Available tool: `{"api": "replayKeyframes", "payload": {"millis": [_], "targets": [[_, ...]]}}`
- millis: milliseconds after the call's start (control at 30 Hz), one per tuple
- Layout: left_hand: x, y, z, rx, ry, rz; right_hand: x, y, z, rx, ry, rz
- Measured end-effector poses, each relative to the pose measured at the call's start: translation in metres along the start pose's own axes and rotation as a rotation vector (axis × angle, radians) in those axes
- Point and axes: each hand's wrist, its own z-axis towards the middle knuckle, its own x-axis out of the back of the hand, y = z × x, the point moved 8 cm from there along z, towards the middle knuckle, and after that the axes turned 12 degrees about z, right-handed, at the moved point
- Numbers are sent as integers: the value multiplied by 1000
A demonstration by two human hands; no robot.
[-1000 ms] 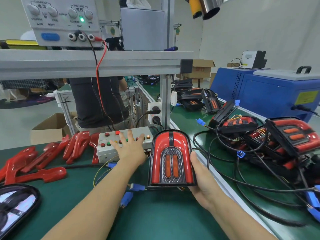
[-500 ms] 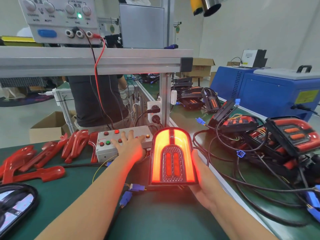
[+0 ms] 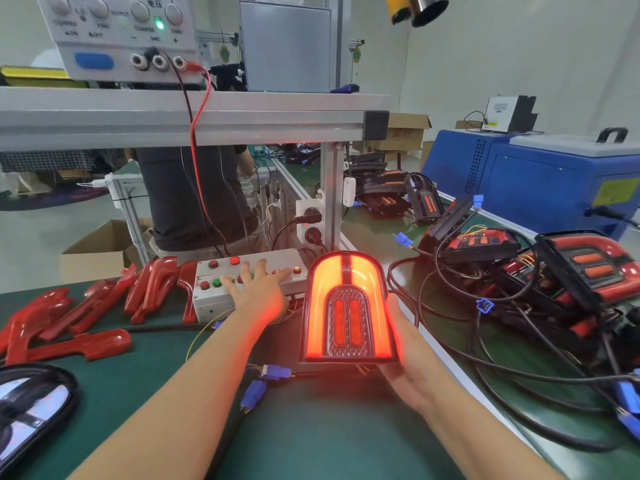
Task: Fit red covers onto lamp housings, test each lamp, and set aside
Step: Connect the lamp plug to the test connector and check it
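Lamp [image 3: 349, 306] is the one being tested right now: it stands tilted up on the green counter [image 3: 311, 438] in front of the person, red cover on, outer arch band glowing bright orange-red and the 2 inner slots lit too, so I'd say fitting is done for this unit and the test looks like it's passing. Right hand [image 3: 412, 362] is cupped against the lamp's right edge and back, its grip curled round the housing to prop it up. Left hand [image 3: 258, 289] lies flat with fingers spread on the grey button box [image 3: 242, 282] just left of the lamp; fingers look straight and pressing on the buttons, not gripping anything, though I can't tell which button is actually down. Blue connectors [image 3: 266, 379] sit on the counter below the lamp, presumably its plug into the tester. What's left for this one, by my guess: release the buttons, unplug, and move it over to the pile of finished lamps [image 3: 585, 271] tangled in black cables on the right. As for the whole job, plenty remains: a row of loose red covers [image 3: 104, 306] lies to the left of the box, not yet fitted. A power supply [image 3: 121, 32] with its green light on sits on the shelf above, red lead running down toward the box.
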Motion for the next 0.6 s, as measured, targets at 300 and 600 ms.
{"api": "replayKeyframes", "payload": {"millis": [300, 600], "targets": [[33, -4, -34, -198, 72, -211, -1, -4, -2, -19, 27, -126], [2, -5, -124, -594, -116, -33, 9, -1, 5, -109, 166, -245]]}}
